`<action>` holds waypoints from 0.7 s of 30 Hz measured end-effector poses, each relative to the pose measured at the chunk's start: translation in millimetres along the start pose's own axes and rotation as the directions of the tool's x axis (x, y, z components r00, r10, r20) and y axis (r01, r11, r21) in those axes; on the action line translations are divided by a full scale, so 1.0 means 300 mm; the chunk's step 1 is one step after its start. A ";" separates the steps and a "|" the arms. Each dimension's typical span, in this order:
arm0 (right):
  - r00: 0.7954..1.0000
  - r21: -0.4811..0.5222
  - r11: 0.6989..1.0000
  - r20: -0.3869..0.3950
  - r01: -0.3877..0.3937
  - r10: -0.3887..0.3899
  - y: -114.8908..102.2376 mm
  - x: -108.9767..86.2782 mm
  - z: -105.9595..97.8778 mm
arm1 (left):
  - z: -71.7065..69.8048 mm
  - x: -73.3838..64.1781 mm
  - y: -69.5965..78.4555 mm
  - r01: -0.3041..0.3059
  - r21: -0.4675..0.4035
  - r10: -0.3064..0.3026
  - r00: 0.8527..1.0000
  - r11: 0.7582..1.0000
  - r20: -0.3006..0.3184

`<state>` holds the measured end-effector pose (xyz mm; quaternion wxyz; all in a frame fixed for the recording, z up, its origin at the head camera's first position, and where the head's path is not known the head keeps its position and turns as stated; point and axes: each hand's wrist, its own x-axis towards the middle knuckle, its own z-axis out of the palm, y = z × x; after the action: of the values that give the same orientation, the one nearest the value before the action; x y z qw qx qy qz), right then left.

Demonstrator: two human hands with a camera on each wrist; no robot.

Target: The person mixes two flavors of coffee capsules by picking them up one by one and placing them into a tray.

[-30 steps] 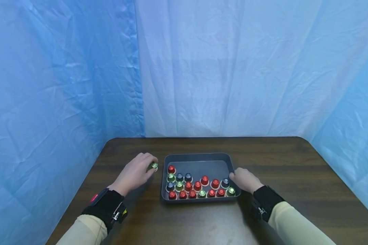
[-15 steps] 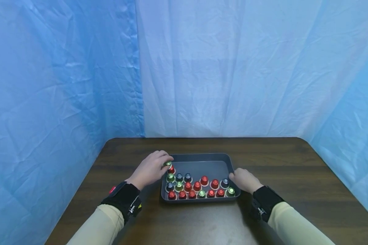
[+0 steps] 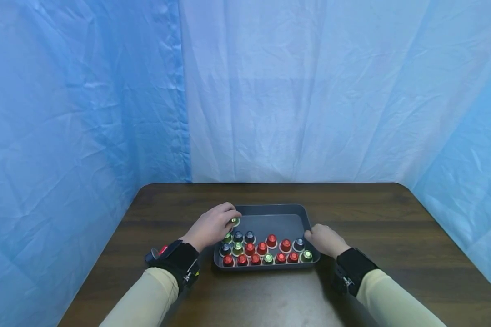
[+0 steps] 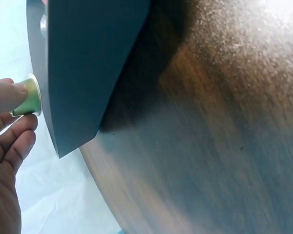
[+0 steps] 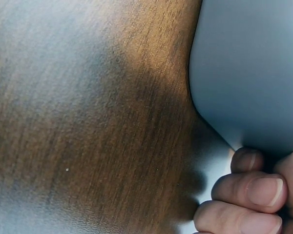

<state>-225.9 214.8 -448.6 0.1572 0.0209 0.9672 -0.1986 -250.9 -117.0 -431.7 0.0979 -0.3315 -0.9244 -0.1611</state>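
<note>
A dark grey baking tray lies on the table, with rows of red, green and dark blue coffee capsules standing in its front and left parts. My left hand is over the tray's back left corner and pinches a green coffee capsule between thumb and fingers. The hand hides the red capsule at that corner in the head view. At the tray's right side, my right hand grips the rim. Its curled fingers sit against the tray's outer wall in the right wrist view.
The brown wooden table stretches around the tray on all sides. Blue fabric sheets hang behind the table and along both sides. Each wrist wears a black strap with a camera mount.
My left hand has moved right with the green capsule, from beside the tray, across its left rim, to over its back left part. The right hand stays at the tray's right side.
</note>
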 end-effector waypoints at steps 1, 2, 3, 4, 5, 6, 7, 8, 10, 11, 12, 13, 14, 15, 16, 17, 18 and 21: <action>1.000 -0.001 1.000 0.000 -0.001 0.001 0.000 -0.001 0.000 | 0.004 0.002 0.002 0.001 0.007 -0.001 1.000 1.000 0.007; 1.000 -0.001 1.000 0.000 -0.006 0.006 0.000 -0.001 0.000 | 0.008 0.005 0.003 0.003 0.014 -0.003 1.000 1.000 0.014; 1.000 -0.003 1.000 0.000 -0.006 0.006 0.000 -0.002 0.000 | 0.011 0.008 0.006 0.003 0.017 -0.004 1.000 1.000 0.021; 1.000 -0.005 1.000 -0.001 -0.006 0.006 0.001 -0.002 -0.001 | 0.015 0.010 0.008 0.002 0.021 -0.003 1.000 1.000 0.028; 1.000 -0.006 1.000 -0.002 -0.004 0.004 0.001 -0.003 -0.001 | 0.018 0.012 0.011 0.004 0.027 -0.005 0.999 1.000 0.038; 1.000 -0.007 1.000 -0.002 -0.005 0.005 0.001 -0.003 -0.001 | 0.023 0.014 0.013 0.002 0.039 -0.004 0.999 0.999 0.046; 1.000 -0.006 1.000 -0.001 -0.006 0.006 0.001 -0.005 -0.002 | 0.027 0.016 0.014 0.002 0.054 -0.005 0.998 0.999 0.055; 1.000 -0.006 1.000 0.000 -0.006 0.006 0.001 -0.006 -0.002 | 0.032 0.018 0.014 0.001 0.070 -0.006 0.998 0.998 0.062; 1.000 -0.003 1.000 0.003 -0.006 0.006 0.001 -0.007 -0.003 | 0.041 0.021 0.014 -0.002 0.112 -0.007 0.997 0.994 0.080; 1.000 -0.001 1.000 0.004 -0.007 0.007 0.001 -0.007 -0.002 | 0.045 0.023 0.012 -0.007 0.135 -0.005 0.996 0.991 0.087; 1.000 0.000 1.000 0.005 -0.009 0.009 0.001 -0.007 -0.003 | 0.050 0.025 0.010 -0.013 0.156 -0.001 0.996 0.988 0.092; 1.000 0.000 1.000 0.005 -0.007 0.007 0.000 -0.007 -0.003 | 0.054 0.026 0.007 -0.017 0.172 0.000 0.995 0.985 0.097; 1.000 0.000 1.000 0.004 -0.006 0.006 0.000 -0.007 -0.003 | 0.058 0.027 0.006 -0.020 0.186 0.001 0.995 0.982 0.101; 1.000 0.000 1.000 0.003 -0.003 0.003 -0.001 -0.007 -0.003 | 0.060 0.027 0.005 -0.027 0.201 0.006 0.995 0.979 0.104; 1.000 0.000 1.000 0.002 -0.003 0.003 0.000 -0.006 -0.003 | 0.063 0.027 0.004 -0.035 0.214 0.013 0.995 0.976 0.103; 1.000 0.001 1.000 0.001 -0.003 0.003 0.000 -0.006 -0.003 | 0.066 0.026 0.003 -0.042 0.223 0.020 0.995 0.974 0.102; 1.000 0.001 1.000 0.000 -0.001 0.001 0.000 -0.006 -0.002 | 0.068 0.025 0.003 -0.049 0.231 0.026 0.994 0.972 0.103; 1.000 0.000 1.000 -0.001 -0.001 0.001 0.001 -0.003 0.000 | 0.071 0.021 0.003 -0.060 0.243 0.035 0.994 0.968 0.104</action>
<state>-225.0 215.2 -448.4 0.1566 0.0215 0.9673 -0.1984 -256.8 -104.9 -449.3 0.0963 -0.3465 -0.9327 -0.0263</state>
